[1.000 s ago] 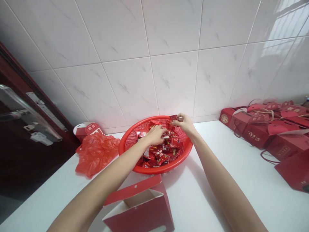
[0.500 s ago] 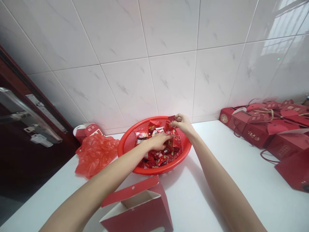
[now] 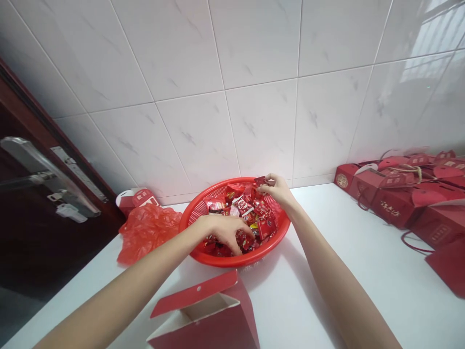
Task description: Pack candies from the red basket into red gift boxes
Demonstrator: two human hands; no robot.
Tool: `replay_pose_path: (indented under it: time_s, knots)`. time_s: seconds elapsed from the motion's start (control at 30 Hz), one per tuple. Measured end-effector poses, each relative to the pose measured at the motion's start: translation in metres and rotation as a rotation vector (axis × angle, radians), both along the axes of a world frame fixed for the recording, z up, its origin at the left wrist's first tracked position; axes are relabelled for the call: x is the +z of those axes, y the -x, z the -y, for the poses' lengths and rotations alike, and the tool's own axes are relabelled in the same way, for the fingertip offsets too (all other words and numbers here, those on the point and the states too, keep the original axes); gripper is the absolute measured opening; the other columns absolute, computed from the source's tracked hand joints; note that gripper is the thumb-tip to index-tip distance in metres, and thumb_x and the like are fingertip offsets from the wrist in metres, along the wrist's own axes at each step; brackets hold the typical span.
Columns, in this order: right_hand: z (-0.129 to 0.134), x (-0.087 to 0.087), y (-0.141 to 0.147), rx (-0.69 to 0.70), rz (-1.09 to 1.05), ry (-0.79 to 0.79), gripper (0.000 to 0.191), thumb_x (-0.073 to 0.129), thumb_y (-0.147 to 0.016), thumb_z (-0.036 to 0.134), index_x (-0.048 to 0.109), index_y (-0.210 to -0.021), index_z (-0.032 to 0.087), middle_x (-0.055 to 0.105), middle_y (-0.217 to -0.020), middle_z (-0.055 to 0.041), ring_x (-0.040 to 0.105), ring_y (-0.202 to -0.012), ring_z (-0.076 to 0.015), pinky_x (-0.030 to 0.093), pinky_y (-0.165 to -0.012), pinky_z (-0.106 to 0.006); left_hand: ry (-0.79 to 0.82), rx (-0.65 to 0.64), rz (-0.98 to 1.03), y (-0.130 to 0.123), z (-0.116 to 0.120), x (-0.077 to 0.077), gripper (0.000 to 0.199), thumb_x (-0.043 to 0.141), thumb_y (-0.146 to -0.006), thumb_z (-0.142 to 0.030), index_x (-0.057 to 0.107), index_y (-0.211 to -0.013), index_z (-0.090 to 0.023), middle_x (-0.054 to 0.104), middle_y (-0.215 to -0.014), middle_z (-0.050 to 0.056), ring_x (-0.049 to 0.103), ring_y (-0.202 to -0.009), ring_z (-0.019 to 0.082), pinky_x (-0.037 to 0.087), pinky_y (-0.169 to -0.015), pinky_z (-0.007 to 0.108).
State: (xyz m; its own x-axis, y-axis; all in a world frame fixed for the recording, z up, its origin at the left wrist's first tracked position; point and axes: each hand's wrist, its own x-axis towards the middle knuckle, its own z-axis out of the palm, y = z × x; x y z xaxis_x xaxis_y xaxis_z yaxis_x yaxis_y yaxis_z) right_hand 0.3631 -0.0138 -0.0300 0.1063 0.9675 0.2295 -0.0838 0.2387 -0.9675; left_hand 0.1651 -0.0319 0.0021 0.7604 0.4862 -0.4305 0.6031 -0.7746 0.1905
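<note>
A red plastic basket (image 3: 281, 231) with perforated sides holds a heap of red-wrapped candies (image 3: 267, 227). My left hand (image 3: 224, 230) reaches into the near part of the heap. Its thumb and fingers are spread and curved around a dark red wrapped candy (image 3: 244, 239), without a visible firm grip. At the far right rim, my right hand (image 3: 279, 191) pinches a small dark red packet (image 3: 263, 181) between thumb and fingers. In front of the basket stands a red cardboard box (image 3: 225, 320), its top flap raised and its pale inside partly showing.
A crumpled red plastic bag (image 3: 148, 231) lies left of the basket, with a red and white box (image 3: 140, 199) behind it. Several red gift boxes (image 3: 395, 203) with cord handles line the right side of the white table (image 3: 308, 310). A tiled wall borders the back; a dark door (image 3: 32, 208) is at left.
My left hand has moved from the middle of the heap towards the near side, its fingers now wider apart. My right hand stays at the far rim with the packet.
</note>
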Motion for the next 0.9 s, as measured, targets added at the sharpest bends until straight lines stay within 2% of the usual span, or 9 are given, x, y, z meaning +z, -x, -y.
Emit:
replay_pose_path:
  time_s: [0.13,0.23,0.33,0.47,0.6,0.67,0.73,0.83,0.9]
  knots:
    - [0.001,-0.001,0.0,0.007,-0.002,0.004,0.022,0.069,-0.056,0.014,0.053,-0.07,0.021,0.067,-0.063,0.0022,0.06,-0.058,-0.0145,0.047,-0.056,-0.026,-0.112,0.02,-0.091,-0.004,0.009,-0.008,0.067,0.076,-0.068,-0.036,0.065,-0.133,-0.027,0.066,-0.13,0.01,0.066,-0.11,0.031,0.051,-0.088,0.034]
    - [0.002,-0.001,0.0,0.022,-0.006,-0.008,0.022,0.07,-0.056,0.015,0.054,-0.071,0.021,0.067,-0.065,0.0015,0.06,-0.058,-0.0143,0.046,-0.055,-0.026,-0.204,-0.005,-0.104,-0.01,0.004,-0.008,0.055,0.075,-0.069,-0.036,0.069,-0.122,-0.026,0.071,-0.117,0.01,0.068,-0.1,0.032,0.051,-0.081,0.036]
    - [0.003,-0.002,0.0,0.035,-0.002,-0.02,0.022,0.07,-0.056,0.015,0.054,-0.071,0.021,0.067,-0.065,0.0013,0.059,-0.057,-0.0137,0.046,-0.055,-0.026,-0.364,0.04,-0.064,-0.006,-0.01,-0.007,0.036,0.068,-0.075,-0.031,0.071,-0.109,-0.019,0.072,-0.108,0.013,0.068,-0.096,0.033,0.051,-0.079,0.038]
    - [0.004,-0.003,0.001,0.055,0.023,-0.031,0.023,0.07,-0.058,0.018,0.052,-0.072,0.022,0.064,-0.063,0.0023,0.058,-0.056,-0.0137,0.045,-0.054,-0.026,-0.558,0.162,0.015,0.015,-0.033,-0.007,0.033,0.062,-0.08,-0.021,0.069,-0.112,-0.018,0.069,-0.117,0.016,0.063,-0.108,0.034,0.047,-0.094,0.045]
    - [0.004,-0.003,0.002,0.058,0.042,-0.018,0.024,0.068,-0.058,0.018,0.05,-0.073,0.022,0.064,-0.063,0.0028,0.058,-0.055,-0.0138,0.044,-0.052,-0.026,-0.643,0.269,0.105,0.032,-0.04,-0.005,0.048,0.067,-0.079,-0.02,0.064,-0.127,-0.022,0.065,-0.13,0.014,0.049,-0.131,0.035,0.031,-0.113,0.052]
    - [0.004,-0.003,0.003,0.05,0.046,-0.011,0.024,0.068,-0.059,0.018,0.05,-0.073,0.022,0.064,-0.064,0.0026,0.057,-0.054,-0.0133,0.044,-0.052,-0.026,-0.585,0.219,0.178,0.032,-0.031,-0.002,0.054,0.069,-0.077,-0.019,0.062,-0.131,-0.022,0.06,-0.138,0.013,0.044,-0.136,0.034,0.028,-0.116,0.05]
    - [0.004,-0.003,0.003,0.044,0.05,-0.008,0.024,0.069,-0.059,0.018,0.05,-0.074,0.022,0.064,-0.064,0.0028,0.056,-0.054,-0.0131,0.044,-0.052,-0.026,-0.38,0.106,0.222,0.029,-0.017,0.001,0.051,0.069,-0.076,-0.02,0.066,-0.127,-0.022,0.062,-0.136,0.011,0.053,-0.128,0.031,0.037,-0.11,0.042]
    - [0.004,-0.003,0.002,0.047,0.057,-0.004,0.025,0.07,-0.059,0.018,0.05,-0.074,0.022,0.064,-0.063,0.0032,0.057,-0.055,-0.0138,0.043,-0.052,-0.026,0.002,-0.048,0.147,0.022,0.007,0.003,0.039,0.068,-0.077,-0.023,0.074,-0.116,-0.027,0.072,-0.117,0.005,0.065,-0.105,0.023,0.048,-0.094,0.031]
    - [0.003,-0.004,0.002,0.052,0.06,-0.01,0.026,0.071,-0.059,0.019,0.05,-0.075,0.022,0.064,-0.063,0.0031,0.058,-0.055,-0.0139,0.043,-0.053,-0.026,0.056,-0.048,0.068,0.02,0.017,0.001,0.04,0.066,-0.079,-0.026,0.074,-0.117,-0.028,0.073,-0.115,0.005,0.065,-0.105,0.024,0.048,-0.094,0.031]
